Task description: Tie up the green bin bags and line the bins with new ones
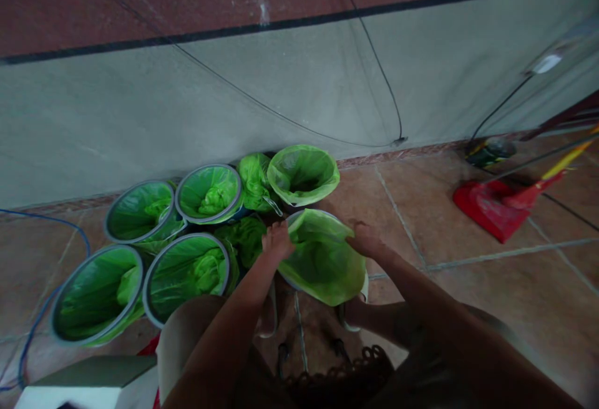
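Note:
My left hand (277, 240) and my right hand (365, 239) grip opposite sides of a green plastic bag (322, 259) at the mouth of a small grey bin (292, 217) on the tiled floor in front of me. The fingers of both hands are curled over the bag's edge. The bag covers most of the bin's rim. My knees and feet show below the bin.
Several more bins lined with green bags (209, 192) stand in a cluster to the left against the grey wall (187, 103). A red dustpan (496, 206) with a broom handle lies at the right. Blue cable (28, 334) runs along the left floor. A white box (88, 384) sits at the lower left.

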Available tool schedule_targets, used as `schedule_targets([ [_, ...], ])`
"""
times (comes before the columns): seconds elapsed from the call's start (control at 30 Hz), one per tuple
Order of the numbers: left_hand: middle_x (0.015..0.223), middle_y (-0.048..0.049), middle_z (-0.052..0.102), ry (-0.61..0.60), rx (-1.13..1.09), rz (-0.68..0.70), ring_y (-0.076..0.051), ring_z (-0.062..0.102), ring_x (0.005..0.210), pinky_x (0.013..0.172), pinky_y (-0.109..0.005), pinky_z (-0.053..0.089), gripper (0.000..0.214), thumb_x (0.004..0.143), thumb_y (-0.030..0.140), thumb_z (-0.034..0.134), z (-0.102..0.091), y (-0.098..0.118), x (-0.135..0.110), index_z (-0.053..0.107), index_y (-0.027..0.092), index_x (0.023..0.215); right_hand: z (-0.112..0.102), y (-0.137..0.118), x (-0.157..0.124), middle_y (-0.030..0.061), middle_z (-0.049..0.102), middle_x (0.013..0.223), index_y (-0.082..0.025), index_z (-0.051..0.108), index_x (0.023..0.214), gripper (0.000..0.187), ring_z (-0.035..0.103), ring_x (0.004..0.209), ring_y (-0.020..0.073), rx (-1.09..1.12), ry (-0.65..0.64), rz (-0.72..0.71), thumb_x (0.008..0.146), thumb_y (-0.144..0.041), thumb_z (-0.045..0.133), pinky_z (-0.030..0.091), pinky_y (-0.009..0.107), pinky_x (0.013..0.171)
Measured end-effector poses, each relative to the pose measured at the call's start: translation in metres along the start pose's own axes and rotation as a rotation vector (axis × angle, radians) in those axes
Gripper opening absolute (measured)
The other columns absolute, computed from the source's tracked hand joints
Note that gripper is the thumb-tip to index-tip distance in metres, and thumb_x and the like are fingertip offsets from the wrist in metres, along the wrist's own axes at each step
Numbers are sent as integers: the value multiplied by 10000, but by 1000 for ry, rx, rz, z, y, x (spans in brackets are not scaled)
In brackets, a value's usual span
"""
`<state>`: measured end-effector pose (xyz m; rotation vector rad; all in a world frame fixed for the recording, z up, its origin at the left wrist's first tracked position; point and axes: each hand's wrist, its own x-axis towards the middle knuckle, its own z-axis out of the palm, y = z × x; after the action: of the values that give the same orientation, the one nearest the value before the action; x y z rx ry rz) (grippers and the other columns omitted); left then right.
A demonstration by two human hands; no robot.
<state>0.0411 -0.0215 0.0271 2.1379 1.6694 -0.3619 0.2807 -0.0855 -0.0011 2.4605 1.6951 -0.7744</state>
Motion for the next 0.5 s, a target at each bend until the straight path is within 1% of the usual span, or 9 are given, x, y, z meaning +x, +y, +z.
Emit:
schedule_targets([
  [0.03, 1312, -144, 572, 35, -18, 12, -305, 537, 1215, 968, -408, 474, 600, 790, 351, 663, 1, 4, 2, 488, 197, 1343, 3, -2, 2, 198, 676, 1132, -71, 575, 1288, 491, 642, 1077, 272, 13, -5, -7, 841, -271, 603, 477, 322, 905],
  [0.1, 1300, -140, 583, 103, -39, 0, -289, 539, 1212, 993, -395, 454, 540, 849, 392, 603, 4, 11, 7, 500, 180, 1334, 7, -6, 8, 201, 672, 1137, -68, 576, 1279, 471, 633, 1092, 269, 24, -17, -6, 883, -324, 557, 465, 324, 925],
  [0.2, 1235, -129, 629, 154, -51, -37, -255, 574, 1175, 996, -364, 441, 380, 921, 330, 496, 12, 13, 18, 571, 175, 1261, 13, -11, 17, 199, 682, 1108, -65, 597, 1247, 438, 644, 1060, 257, 32, -10, 17, 913, -334, 507, 463, 314, 917],
  [0.3, 1164, -125, 673, 157, -68, -70, -238, 610, 1136, 977, -335, 447, 319, 941, 270, 444, 18, 10, 31, 636, 175, 1176, 15, -14, 26, 168, 700, 1077, -102, 629, 1215, 384, 654, 1034, 230, 40, 5, 35, 915, -301, 494, 465, 278, 889],
  [0.4, 1123, -120, 703, 140, -121, -121, -234, 647, 1082, 928, -314, 473, 308, 943, 256, 429, 19, 5, 42, 682, 182, 1102, 17, -15, 34, 130, 719, 1040, -158, 699, 1095, 310, 669, 996, 211, 72, 43, 73, 913, -254, 467, 466, 246, 836],
  [0.5, 1107, -112, 721, 131, -202, -175, -224, 671, 1040, 871, -288, 494, 314, 939, 256, 431, 17, 0, 52, 701, 192, 1086, 19, -16, 44, 125, 729, 1003, -156, 731, 997, 300, 677, 953, 207, 93, 74, 115, 905, -220, 452, 465, 239, 797],
])
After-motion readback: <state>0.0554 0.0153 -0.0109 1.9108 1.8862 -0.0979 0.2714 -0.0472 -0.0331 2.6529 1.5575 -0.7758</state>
